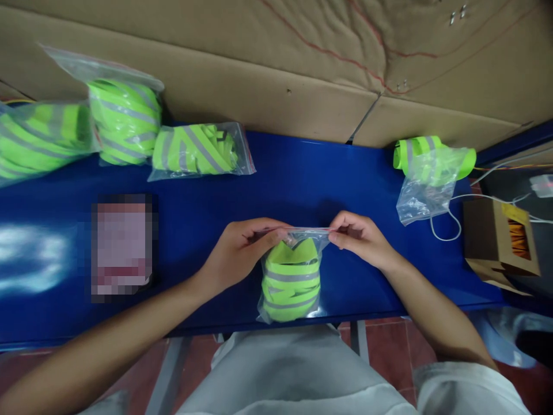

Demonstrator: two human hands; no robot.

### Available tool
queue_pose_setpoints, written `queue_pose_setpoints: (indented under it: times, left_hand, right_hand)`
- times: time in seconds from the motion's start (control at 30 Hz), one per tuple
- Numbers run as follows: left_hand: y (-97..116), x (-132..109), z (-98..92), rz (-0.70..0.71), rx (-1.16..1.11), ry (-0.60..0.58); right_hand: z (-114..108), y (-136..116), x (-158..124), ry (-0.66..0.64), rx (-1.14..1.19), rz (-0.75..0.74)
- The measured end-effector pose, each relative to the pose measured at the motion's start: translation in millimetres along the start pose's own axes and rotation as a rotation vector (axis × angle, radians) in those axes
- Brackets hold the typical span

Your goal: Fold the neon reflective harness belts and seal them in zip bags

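In front of me a clear zip bag (323,245) stands at the near edge of the table. Inside it lies a bundled neon-yellow reflective strap (291,282) with grey stripes. My left hand (242,248) pinches the left end of the bag's red-edged top strip. At the opposite end of that strip, my right hand (360,237) pinches it between thumb and fingers. The strip is stretched straight between both hands. Whether the seal is closed I cannot tell.
Several bagged neon straps (125,121) sit at the back left. Another neon strap (432,158), partly in a clear bag, lies at the back right. A cardboard box (486,236) and white cable are at right. A blurred-out rectangular item (121,248) rests on the blue table (285,173).
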State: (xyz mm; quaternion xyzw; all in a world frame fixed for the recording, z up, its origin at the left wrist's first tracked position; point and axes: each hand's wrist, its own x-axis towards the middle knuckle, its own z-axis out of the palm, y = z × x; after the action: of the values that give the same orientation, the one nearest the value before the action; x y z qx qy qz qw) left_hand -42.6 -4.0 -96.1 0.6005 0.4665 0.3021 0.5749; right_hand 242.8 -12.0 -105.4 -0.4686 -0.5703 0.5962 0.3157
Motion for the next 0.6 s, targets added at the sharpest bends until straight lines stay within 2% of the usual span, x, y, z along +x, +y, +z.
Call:
queue_pose_setpoints:
  times: [0.13,0.3,0.43,0.6]
  left_hand:
    - [-0.5,1.9,0.9,-0.033,-0.049,0.003]
    - [-2.5,4.3,3.2,-0.115,-0.213,-0.012]
    - [-2.9,5.2,4.8,-0.202,-0.340,-0.083]
    - [-2.8,0.1,6.5,-0.165,-0.265,-0.109]
  right_hand:
    - [0.1,2.6,-1.8,0.037,-0.006,-0.005]
    - [0.8,5.2,-4.2,0.075,-0.066,-0.022]
    - [1.4,3.9,-5.6,0.096,-0.129,-0.080]
    - [7.9,1.8,-7.4,-0.007,-0.167,-0.126]
